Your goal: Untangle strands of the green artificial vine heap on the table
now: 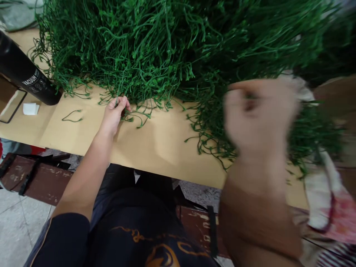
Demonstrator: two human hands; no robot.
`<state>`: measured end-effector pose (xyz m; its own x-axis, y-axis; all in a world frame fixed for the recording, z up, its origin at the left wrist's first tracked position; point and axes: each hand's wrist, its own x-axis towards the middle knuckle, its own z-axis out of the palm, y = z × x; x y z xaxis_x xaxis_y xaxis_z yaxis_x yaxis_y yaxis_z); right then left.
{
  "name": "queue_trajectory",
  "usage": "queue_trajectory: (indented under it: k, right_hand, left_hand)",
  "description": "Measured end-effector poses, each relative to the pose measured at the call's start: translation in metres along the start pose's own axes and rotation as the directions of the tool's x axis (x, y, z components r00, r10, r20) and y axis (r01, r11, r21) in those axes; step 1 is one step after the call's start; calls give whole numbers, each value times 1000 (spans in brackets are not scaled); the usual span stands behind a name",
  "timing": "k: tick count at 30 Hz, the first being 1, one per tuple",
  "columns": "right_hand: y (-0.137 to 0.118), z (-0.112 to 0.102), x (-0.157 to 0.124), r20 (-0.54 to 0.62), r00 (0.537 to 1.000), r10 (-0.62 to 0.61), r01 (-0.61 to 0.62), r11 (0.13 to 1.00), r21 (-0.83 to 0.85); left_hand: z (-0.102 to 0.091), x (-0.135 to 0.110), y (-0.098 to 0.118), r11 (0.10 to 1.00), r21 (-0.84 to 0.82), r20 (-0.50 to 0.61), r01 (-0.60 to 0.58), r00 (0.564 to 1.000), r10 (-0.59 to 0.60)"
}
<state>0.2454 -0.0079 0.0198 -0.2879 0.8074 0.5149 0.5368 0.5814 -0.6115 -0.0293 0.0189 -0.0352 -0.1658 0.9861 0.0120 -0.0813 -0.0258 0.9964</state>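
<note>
A big heap of green plastic plant stems with small branched tips covers the back of the table. My left hand is at the heap's front edge, thumb and fingers pinched together on a thin green stem. To its left a single loose stem lies bent on the table. My right hand is raised in front of a lower pile of stems and smeared by motion. Its fingers look curled, but whether anything is in them cannot be made out.
A black vacuum bottle stands at the left, with a small white paper beside it. Brown sheeting covers the tabletop. Below the front edge is a dark red bench. Cloths hang at the right.
</note>
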Motion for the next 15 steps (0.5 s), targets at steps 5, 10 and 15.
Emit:
queue_trajectory:
  k: [5, 10, 15]
  right_hand:
    - [-34, 106, 17, 126, 992, 9, -6, 1000, -23]
    - [-47, 122, 25, 76, 997, -32, 26, 997, 73]
    - [-56, 122, 27, 33, 993, -113, 100, 960, 260]
  left_hand:
    - [-2, -2, -1, 1000, 17, 1, -13, 1000, 13]
    - [-2, -3, 0, 1000, 13, 46, -9, 999, 8]
    - [4, -1, -2, 999, -38, -12, 16, 1000, -17]
